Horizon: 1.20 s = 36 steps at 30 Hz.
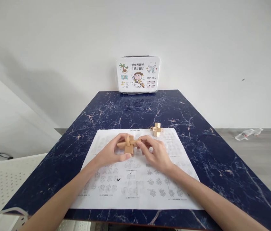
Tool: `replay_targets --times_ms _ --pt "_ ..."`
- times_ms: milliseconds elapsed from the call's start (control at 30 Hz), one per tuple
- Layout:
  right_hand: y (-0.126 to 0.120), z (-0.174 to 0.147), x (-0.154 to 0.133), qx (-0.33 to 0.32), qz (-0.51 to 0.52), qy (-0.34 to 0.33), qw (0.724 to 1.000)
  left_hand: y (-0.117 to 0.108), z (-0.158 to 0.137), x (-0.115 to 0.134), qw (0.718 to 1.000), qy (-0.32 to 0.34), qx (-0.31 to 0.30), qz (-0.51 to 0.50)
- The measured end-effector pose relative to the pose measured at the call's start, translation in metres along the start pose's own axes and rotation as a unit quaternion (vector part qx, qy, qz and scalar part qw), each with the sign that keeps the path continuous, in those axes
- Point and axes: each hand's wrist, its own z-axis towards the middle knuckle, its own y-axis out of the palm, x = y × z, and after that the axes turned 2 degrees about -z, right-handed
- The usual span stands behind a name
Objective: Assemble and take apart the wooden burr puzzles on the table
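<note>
Over the printed instruction sheet [140, 183], a wooden interlocking puzzle [129, 149] is between my two hands. Its light brown pieces cross one another, some sticking out to the left and right. My left hand [113, 149] curls round its left side, thumb along the lower edge. With thumb and fingers, my right hand [154, 150] pinches the piece at the right end. Some of the fingertips are hidden behind the puzzle. A second wooden cross-shaped puzzle [157, 130], with marks on its ends, sits at the sheet's top right edge, apart from my hands.
The table [135, 112] is dark blue with a marble pattern. A white case with cartoon prints [139, 75] leans on the wall at its far end. Down on the floor at right lies a clear plastic bottle [246, 134]. A white perforated surface [12, 179] is at left, with a white cable [10, 210].
</note>
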Motion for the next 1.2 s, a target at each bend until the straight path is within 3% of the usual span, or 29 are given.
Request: replay_targets --times_ms 133,500,933,1200 --pt "0.000 0.000 0.003 0.020 -0.012 -0.021 1.000 0.004 -0.003 0.001 0.997 -0.028 0.016 0.071" --pt "0.001 -0.001 0.008 0.019 -0.053 -0.102 0.993 0.007 -0.003 -0.002 0.981 0.017 0.071 0.179" --pt "-0.002 0.002 0.008 0.021 -0.086 -0.096 0.991 0.009 -0.003 0.003 0.973 0.070 0.122 0.185" --pt "-0.003 0.002 0.012 -0.047 -0.075 -0.056 0.994 0.005 -0.004 -0.004 0.970 0.075 0.120 0.197"
